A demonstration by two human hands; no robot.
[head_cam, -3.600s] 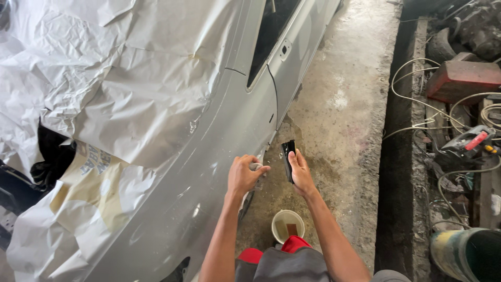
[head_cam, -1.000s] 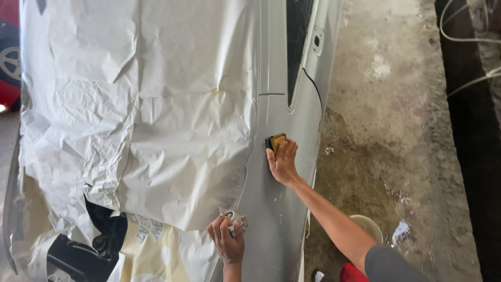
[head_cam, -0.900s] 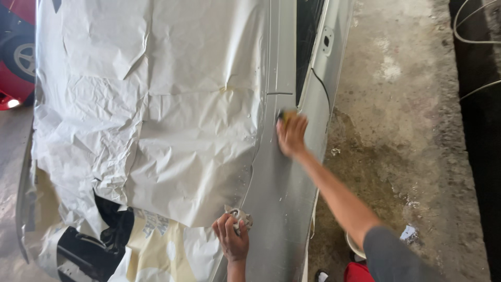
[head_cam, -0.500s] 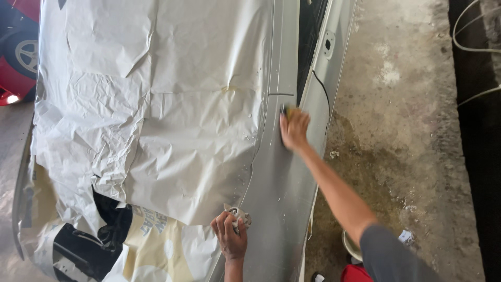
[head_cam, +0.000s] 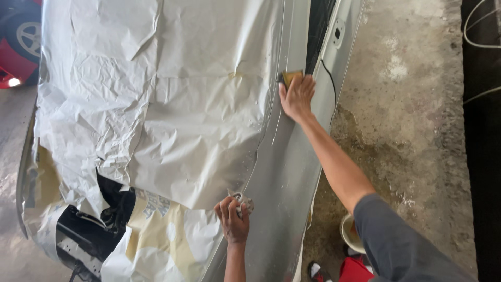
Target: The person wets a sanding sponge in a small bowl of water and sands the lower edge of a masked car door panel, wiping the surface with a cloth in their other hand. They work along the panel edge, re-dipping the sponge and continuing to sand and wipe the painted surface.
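1. Bodywork: the silver car panel (head_cam: 284, 172), stiff and slick, runs up the frame's centre beside masking paper (head_cam: 156, 104).
2. Your right hand (head_cam: 296, 96) presses a small sanding block (head_cam: 291, 78), upper centre; grip its edges.
3. Your left hand (head_cam: 233, 222) is closed on a soft crumpled rag (head_cam: 243, 201), lower centre.

Right arm (head_cam: 334, 162) outstretched, left hand (head_cam: 233, 222) fisted.

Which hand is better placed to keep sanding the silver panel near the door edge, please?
Probably the right hand: it lies flat on the sanding block against the car panel. The left hand grips a crumpled rag lower down.
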